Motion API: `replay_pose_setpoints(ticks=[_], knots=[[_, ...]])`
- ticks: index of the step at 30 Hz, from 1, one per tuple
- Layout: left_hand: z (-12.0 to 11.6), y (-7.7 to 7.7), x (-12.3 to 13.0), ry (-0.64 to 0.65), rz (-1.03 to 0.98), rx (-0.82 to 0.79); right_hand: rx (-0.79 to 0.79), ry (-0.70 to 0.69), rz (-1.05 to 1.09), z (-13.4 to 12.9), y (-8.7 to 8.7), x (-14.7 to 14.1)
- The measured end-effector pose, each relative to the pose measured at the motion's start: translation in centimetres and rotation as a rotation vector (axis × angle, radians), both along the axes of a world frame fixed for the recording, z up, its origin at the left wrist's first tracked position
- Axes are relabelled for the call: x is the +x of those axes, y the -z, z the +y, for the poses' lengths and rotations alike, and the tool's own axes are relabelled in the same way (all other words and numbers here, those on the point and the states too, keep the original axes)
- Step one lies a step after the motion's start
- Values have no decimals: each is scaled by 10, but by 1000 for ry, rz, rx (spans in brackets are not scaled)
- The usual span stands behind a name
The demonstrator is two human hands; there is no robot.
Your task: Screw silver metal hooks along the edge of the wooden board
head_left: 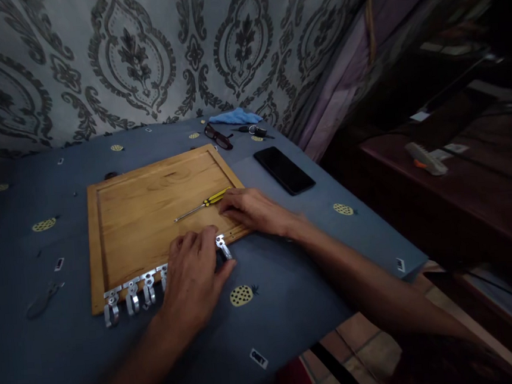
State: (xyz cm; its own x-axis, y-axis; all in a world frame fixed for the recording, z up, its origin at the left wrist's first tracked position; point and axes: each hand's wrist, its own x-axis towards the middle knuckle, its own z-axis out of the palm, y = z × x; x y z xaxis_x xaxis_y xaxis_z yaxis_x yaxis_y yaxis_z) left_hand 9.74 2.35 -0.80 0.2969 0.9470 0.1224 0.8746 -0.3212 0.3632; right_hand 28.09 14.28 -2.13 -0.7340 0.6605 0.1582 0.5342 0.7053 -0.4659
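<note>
A framed wooden board (150,216) lies flat on the table, with a metal hook rail (133,292) along its near edge. My left hand (194,275) is closed over the middle of the rail, fingers on the board's edge and thumb beside the rightmost hook. Its palm hides several hooks. On the board rests a screwdriver (205,204) with a yellow and black handle, its tip pointing left. My right hand (258,211) lies over the board's right edge, fingers curled together beside the handle's end. Whatever is between those fingertips is too small or hidden to tell.
A black phone (284,170) lies right of the board. Behind it are glasses (218,137), keys (257,132) and a blue cloth (235,117). The blue tablecloth (307,259) has a pineapple print. A patterned curtain (189,48) hangs behind; dark furniture (463,198) stands at right.
</note>
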Motion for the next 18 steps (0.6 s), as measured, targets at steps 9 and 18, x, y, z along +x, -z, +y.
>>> replay_pose_setpoints(ticks=[9, 18], knots=[[0, 2, -1, -1, 9, 24, -25, 5, 86, 1, 0, 13], [-1, 1, -1, 0, 20, 38, -17, 75, 137, 2, -12, 25]])
